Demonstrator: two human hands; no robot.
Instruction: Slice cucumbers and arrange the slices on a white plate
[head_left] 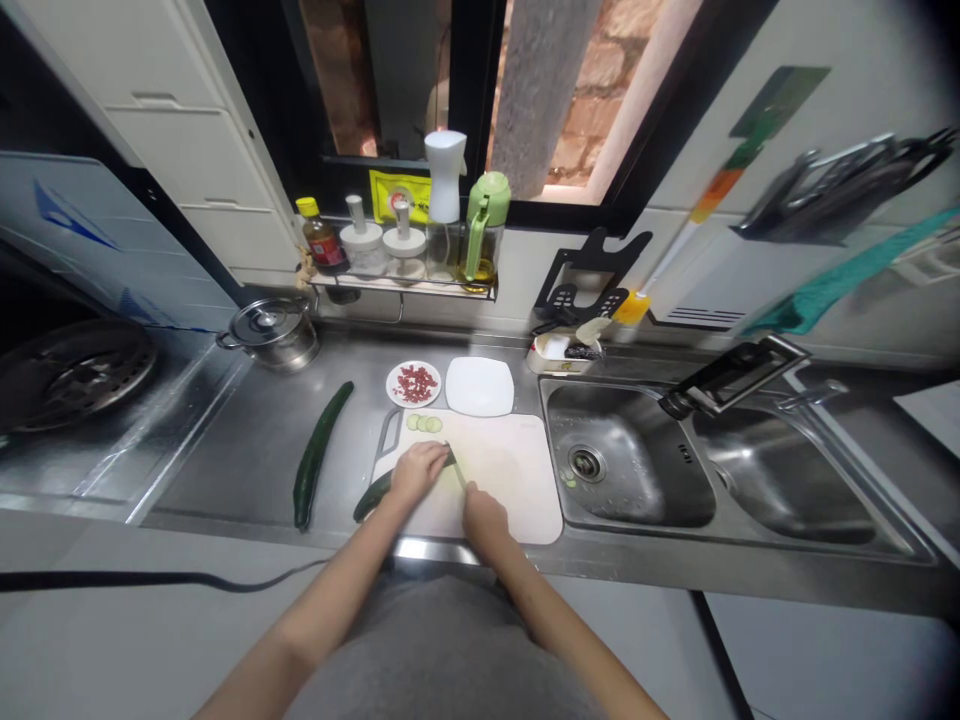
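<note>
On the white cutting board lies a dark green cucumber, and my left hand is closed over it near its cut end. My right hand grips a knife whose narrow blade is at that cut end. Several pale cucumber slices rest in a row at the board's upper left. A second, whole cucumber lies on the steel counter left of the board. Behind the board stand a small plate of chopped red pieces and a bare white square plate.
A double steel sink adjoins the board on the right. A lidded pot stands at the back left, beside the stove. Along the window, a rack carries bottles and seasoning jars. Utensils hang on the right wall.
</note>
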